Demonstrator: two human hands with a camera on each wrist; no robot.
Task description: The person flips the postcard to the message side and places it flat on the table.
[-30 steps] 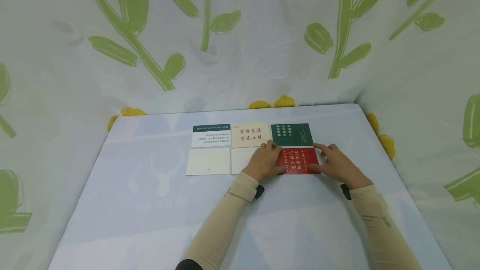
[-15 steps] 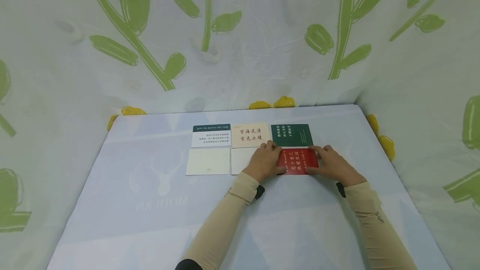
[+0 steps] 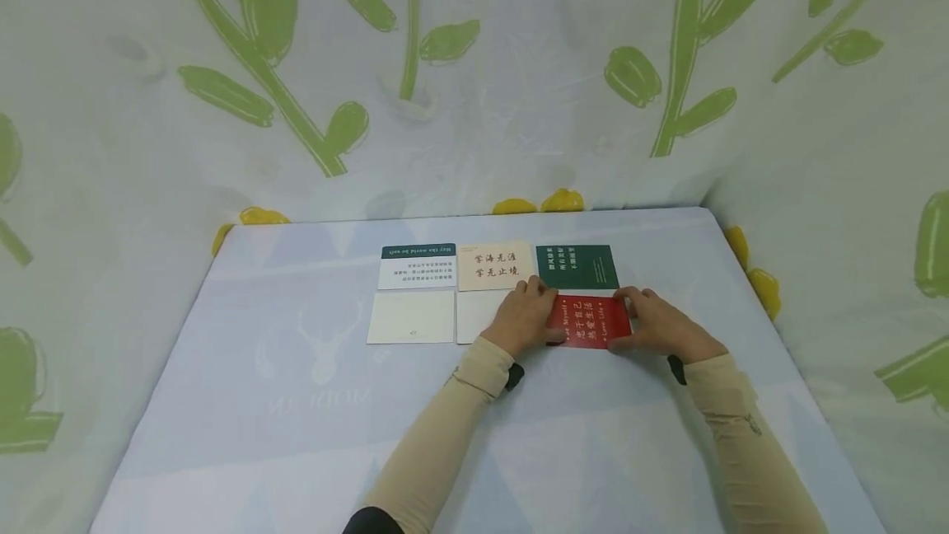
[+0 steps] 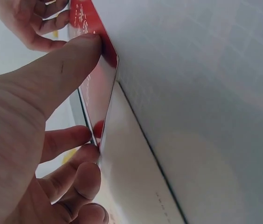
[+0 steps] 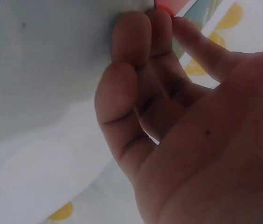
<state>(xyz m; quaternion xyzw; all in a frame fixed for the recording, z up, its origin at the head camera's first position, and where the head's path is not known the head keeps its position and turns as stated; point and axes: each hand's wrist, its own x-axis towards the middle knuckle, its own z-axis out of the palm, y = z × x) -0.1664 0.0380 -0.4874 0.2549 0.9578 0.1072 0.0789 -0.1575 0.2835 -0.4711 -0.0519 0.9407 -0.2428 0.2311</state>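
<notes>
A red card [image 3: 591,321] with pale lettering lies at the near right corner of a block of cards. My left hand [image 3: 522,316] holds its left end, thumb at the near edge and fingers by the far edge. At the right end, my right hand [image 3: 660,326] pinches the card between thumb and fingers. In the left wrist view the left thumb [image 4: 82,51] rests on the red face, beside a white card [image 4: 127,158]. Behind the red card is a green card [image 3: 578,269]. In the right wrist view the fingers hide most of the card.
Left of the green card lie a cream card [image 3: 493,268] and a white card with a dark band [image 3: 417,270]. Nearer are a plain white card [image 3: 411,318] and another [image 3: 476,316], partly under the left hand. The pale table [image 3: 259,402] meets patterned curtains [image 3: 519,130] behind.
My right hand has come leftward and closed on the red card's right end. The card has shifted slightly toward me, widening the gap to the green card. My left hand has hardly moved.
</notes>
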